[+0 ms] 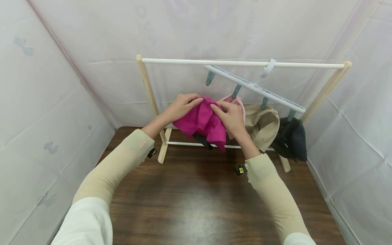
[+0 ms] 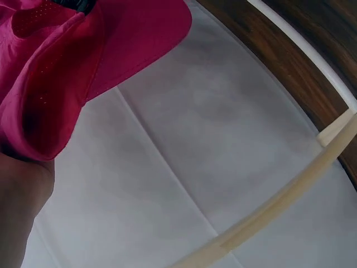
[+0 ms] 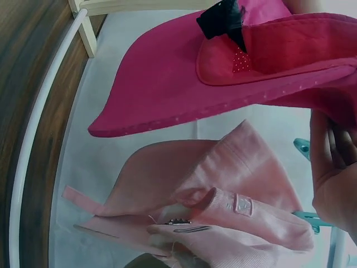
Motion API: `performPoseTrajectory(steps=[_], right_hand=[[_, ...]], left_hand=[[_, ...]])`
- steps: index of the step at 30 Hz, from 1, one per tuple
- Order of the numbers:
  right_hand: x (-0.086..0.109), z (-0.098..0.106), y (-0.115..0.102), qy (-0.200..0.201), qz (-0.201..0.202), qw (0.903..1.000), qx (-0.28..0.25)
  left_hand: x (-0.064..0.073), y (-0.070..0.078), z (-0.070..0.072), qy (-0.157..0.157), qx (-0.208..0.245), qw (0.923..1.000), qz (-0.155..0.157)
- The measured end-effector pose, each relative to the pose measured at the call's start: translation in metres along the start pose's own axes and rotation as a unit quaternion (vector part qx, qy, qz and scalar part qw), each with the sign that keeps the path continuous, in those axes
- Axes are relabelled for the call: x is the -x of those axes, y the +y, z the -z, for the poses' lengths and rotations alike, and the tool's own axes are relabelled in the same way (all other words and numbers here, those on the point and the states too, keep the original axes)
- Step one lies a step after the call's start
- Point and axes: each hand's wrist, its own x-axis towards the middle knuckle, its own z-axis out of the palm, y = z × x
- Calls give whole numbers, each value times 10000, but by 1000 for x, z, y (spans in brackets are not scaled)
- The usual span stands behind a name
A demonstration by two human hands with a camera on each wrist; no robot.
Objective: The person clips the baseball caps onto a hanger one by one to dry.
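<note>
Both hands hold a magenta cap in front of the rack, below the hanger's left end. My left hand pinches its upper left edge, and my right hand pinches the upper right edge with thumb and fingers. The cap's stiff brim and black strap show in the right wrist view. Just behind the right hand hangs a pink cap, held by a teal clip. A pale blue hanger slants above; its leftmost clip holds nothing.
The hanger hooks over the white top rod of a wooden-legged rack. From its other clips hang a beige hat and a black hat. The rack stands on a dark wood table, with pale curtains around it.
</note>
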Motion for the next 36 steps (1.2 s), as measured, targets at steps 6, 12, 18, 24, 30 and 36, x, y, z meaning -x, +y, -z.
performPoseTrajectory(steps=[6,12,18,24,30,36], right_hand=[[-4,0,4,30,0,10000,-13],[-10,2,6,167,23,9998,-76],[-14,3,7,240,-47,9991,-354],[-17,5,6,318,-161,9983,-454],[-17,6,9,309,-259,9981,-462],[-14,4,12,262,-272,9988,-303]], left_hand=[[-7,-2,2,-70,-115,9999,-41],[-16,0,2,-105,-245,9996,16],[-22,0,6,-165,109,9994,292],[-30,-1,14,545,1223,9874,839],[-49,2,13,966,2046,9669,1181],[-68,12,6,925,2587,9475,1637]])
